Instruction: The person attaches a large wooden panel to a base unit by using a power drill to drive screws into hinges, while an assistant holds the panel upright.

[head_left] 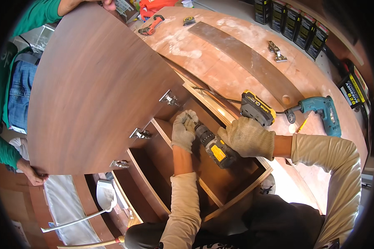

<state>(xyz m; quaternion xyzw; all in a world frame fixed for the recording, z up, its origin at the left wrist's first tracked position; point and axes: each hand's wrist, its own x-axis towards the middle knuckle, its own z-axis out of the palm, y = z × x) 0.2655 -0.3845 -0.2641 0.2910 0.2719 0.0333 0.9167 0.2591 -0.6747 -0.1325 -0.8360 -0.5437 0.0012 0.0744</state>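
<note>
My right hand [247, 137], in a knitted work glove, is closed around the handle of a black and yellow cordless drill [212, 143]. Its battery [257, 108] juts out beyond my fist. At the front of the drill, my gloved left hand [183, 132] pinches close to the bit's tip; what sits between those fingers is too small to make out. Both hands are over an open wooden cabinet [241, 166] with dividers. Beside them stands a brown wooden door panel [95, 91] with metal hinges, one hinge [169, 98] being close to my left fingers.
A co-worker's hand [37, 176] steadies the panel's lower corner, and another grips its top. On the workbench [224, 66] lie a teal corded drill [322, 114], a red tool [152, 25], a tape measure [189, 20] and loose hinges [277, 52]. Black cans [293, 23] line the far right.
</note>
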